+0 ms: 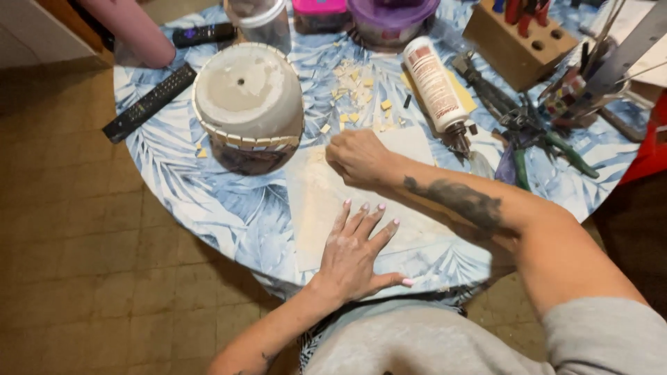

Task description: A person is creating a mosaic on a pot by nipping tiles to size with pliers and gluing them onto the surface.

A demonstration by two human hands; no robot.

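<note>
- The left hand (356, 253) is laid flat and open, palm down with fingers spread, on a pale sheet (326, 208) at the near edge of the round table (174, 160); nothing is gripped by it.
- The right hand (358, 156) is curled closed with knuckles up on the far part of the same sheet. Whether a small piece is pinched beneath the fingers cannot be told.
- The sheet is judged thin, light and flexible, likely to slide on the leaf-patterned cloth unless it is pressed down flat or taken by an edge.
- One upturned pot (248, 104) is seen just beyond the right hand, its grey base uppermost, with a row of small tiles around its rim. It is judged heavy, stiff and breakable, best taken with both hands around its sides.
- Many small cream tile chips (354, 94) are scattered behind the hands, too many to count. They are judged light, hard and sharp-edged, to be pinched singly.
- One glue bottle (436, 90) is lying on its side, to the right of the chips.
- Two remote controls (149, 103) are counted at the far left.
- Pliers (549, 142) and other tools are heaped at the right, their number unclear.
</note>
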